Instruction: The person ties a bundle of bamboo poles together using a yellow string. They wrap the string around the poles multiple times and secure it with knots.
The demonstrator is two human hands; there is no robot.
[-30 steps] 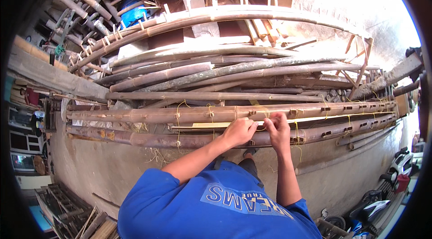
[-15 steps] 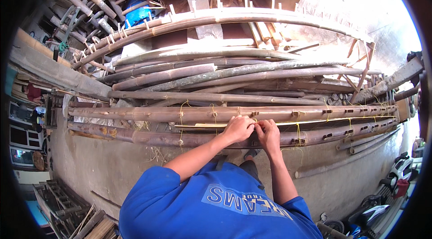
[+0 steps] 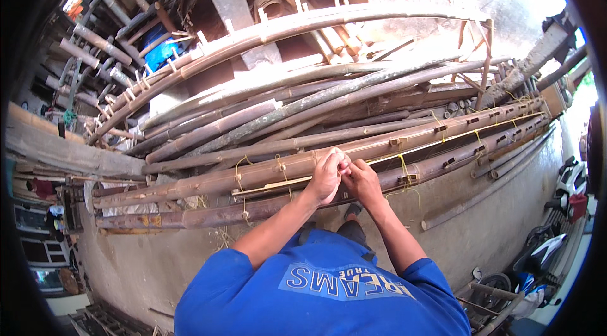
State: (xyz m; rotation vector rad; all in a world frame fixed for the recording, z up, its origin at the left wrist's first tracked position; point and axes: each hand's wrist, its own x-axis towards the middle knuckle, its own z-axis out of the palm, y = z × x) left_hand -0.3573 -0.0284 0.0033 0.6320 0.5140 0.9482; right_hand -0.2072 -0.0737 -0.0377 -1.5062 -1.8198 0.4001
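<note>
Two long bamboo poles (image 3: 190, 185) lie side by side in front of me, bound together at intervals with yellow string (image 3: 403, 169). A thin pale slat (image 3: 272, 185) runs between them. My left hand (image 3: 325, 178) and my right hand (image 3: 363, 183) are pressed together on the upper pole near its middle, fingers closed around something small that looks like string; the fingers hide what it is. My blue shirt fills the lower part of the view.
A heap of loose bamboo poles (image 3: 265, 114) lies behind the bound pair. A long curved pole studded with pegs (image 3: 265, 31) arches over the back. Concrete floor (image 3: 158, 266) lies below. A motorbike (image 3: 572, 181) stands at the right edge.
My right hand slid left along the pole and joined my left hand. The view tilted, so the poles now slope up to the right.
</note>
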